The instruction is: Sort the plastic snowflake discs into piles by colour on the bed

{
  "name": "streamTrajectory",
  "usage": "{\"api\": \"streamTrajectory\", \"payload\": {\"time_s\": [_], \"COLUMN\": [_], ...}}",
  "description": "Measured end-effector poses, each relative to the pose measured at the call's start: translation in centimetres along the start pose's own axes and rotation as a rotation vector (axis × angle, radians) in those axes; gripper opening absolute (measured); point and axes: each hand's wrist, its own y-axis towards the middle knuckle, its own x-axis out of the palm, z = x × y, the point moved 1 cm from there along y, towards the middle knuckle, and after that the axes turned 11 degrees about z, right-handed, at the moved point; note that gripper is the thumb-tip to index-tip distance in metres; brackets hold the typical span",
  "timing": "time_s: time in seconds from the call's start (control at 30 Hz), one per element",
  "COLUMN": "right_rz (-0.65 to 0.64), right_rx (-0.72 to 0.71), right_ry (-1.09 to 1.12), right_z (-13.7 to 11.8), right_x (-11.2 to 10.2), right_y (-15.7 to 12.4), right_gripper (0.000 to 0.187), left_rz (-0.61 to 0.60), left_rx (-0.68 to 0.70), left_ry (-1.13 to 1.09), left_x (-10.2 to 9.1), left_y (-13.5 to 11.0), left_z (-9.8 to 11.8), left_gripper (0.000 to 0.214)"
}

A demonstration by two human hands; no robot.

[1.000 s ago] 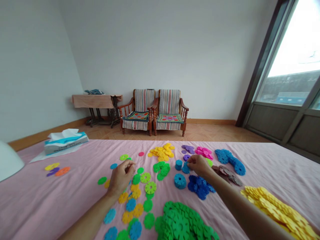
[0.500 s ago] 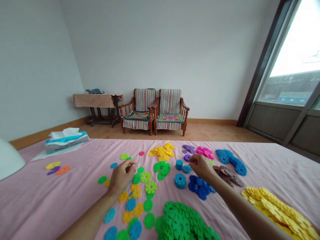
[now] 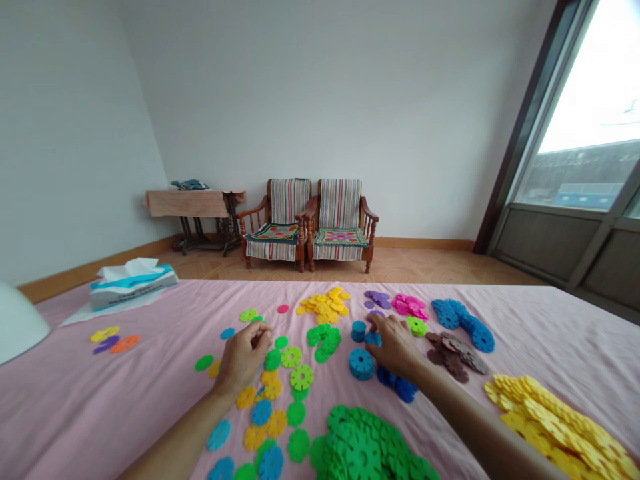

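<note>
1. Now, far left: tissue box (image 3: 133,283) and three loose discs (image 3: 111,339) sit on the pink sheet (image 3: 75,400), untouched, same as a second ago.
2. Left hand (image 3: 243,357) hasn't shifted; fingers curled together over the scattered discs (image 3: 280,380), seemingly pinching something small, but what it holds is hidden.
3. Centre: teal stack (image 3: 361,363) and smaller stack (image 3: 358,330) stand where they were.
4. Right hand (image 3: 395,343) has dropped from hovering near the purple disc to lying low on the sheet, fingers spread forward, tips touching a teal disc (image 3: 373,339) between the two stacks; not gripping it.
5. Hand now covers most of the blue pile (image 3: 400,385).
6. Lime disc (image 3: 417,325) just beside the hand is now uncovered.
7. Judged: right hand has turned to the teal pieces.
</note>
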Motion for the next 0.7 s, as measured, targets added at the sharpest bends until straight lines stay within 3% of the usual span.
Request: {"api": "streamTrajectory", "payload": {"time_s": [0.37, 0.7], "right_rz": [0.030, -0.137], "right_rx": [0.002, -0.179], "right_ry": [-0.052, -0.127], "right_z": [5.0, 2.4], "right_x": [-2.4, -2.8], "right_y": [2.0, 0.7], "right_gripper": [0.030, 0.040], "left_rz": [-0.010, -0.013], "left_rx": [0.010, 0.016], "left_ry": [0.013, 0.041], "left_x": [0.0, -0.1], "left_y": [0.1, 0.0], "left_z": [0.0, 0.2], "left_gripper": [0.021, 0.022]}}
